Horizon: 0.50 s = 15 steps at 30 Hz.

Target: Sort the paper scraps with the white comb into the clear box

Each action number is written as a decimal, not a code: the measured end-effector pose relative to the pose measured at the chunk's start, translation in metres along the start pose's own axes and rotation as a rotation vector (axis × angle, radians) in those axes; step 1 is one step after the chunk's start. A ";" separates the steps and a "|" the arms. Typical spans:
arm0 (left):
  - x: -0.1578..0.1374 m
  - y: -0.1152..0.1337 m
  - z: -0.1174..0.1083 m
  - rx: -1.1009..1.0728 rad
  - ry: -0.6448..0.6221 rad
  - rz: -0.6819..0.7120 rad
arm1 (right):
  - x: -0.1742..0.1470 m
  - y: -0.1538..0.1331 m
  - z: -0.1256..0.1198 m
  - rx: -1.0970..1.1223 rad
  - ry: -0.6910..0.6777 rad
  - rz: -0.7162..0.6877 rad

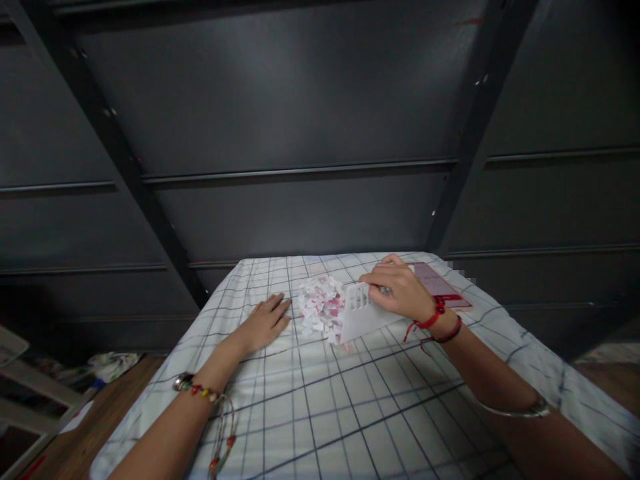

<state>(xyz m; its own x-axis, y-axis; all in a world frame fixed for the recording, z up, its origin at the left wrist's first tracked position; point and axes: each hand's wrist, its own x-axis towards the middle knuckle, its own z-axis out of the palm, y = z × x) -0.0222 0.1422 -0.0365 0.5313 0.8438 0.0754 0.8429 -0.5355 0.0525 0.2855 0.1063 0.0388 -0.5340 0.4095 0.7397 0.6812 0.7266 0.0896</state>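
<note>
On the checked cloth, a loose pile of torn paper scraps (320, 307), white with some pink and red, lies between my two hands. My left hand (264, 325) rests on the cloth just left of the pile, palm down, fingers stretched out and holding nothing. My right hand (397, 287) grips the top of a white slotted plastic piece (357, 317), which stands against the right side of the scraps. A row of slots shows near its upper edge. The hand hides part of it, so I cannot tell its full shape.
A flat pink and red sheet or booklet (443, 287) lies behind my right wrist. The checked cloth (320, 413) covers the table or bed surface. A dark panelled wall (300, 100) rises behind it. A pale frame (45, 387) stands at the lower left.
</note>
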 end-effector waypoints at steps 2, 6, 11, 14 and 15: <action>0.000 0.000 0.001 -0.002 0.001 -0.001 | 0.001 -0.002 -0.001 0.020 -0.021 -0.017; 0.001 -0.001 0.003 -0.007 0.017 0.001 | 0.004 -0.006 -0.005 -0.026 0.001 -0.029; 0.002 -0.002 0.003 0.002 0.002 0.003 | 0.006 -0.011 -0.007 -0.022 -0.046 -0.060; 0.002 -0.001 0.003 0.003 0.011 0.002 | 0.007 -0.012 -0.009 -0.019 -0.034 -0.053; 0.002 -0.001 0.003 0.002 0.018 0.002 | 0.007 -0.013 -0.009 -0.030 -0.020 -0.048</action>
<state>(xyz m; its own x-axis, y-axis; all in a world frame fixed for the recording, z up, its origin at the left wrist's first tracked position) -0.0218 0.1447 -0.0396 0.5316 0.8419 0.0930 0.8420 -0.5371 0.0499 0.2776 0.0950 0.0490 -0.5760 0.3863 0.7204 0.6692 0.7289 0.1442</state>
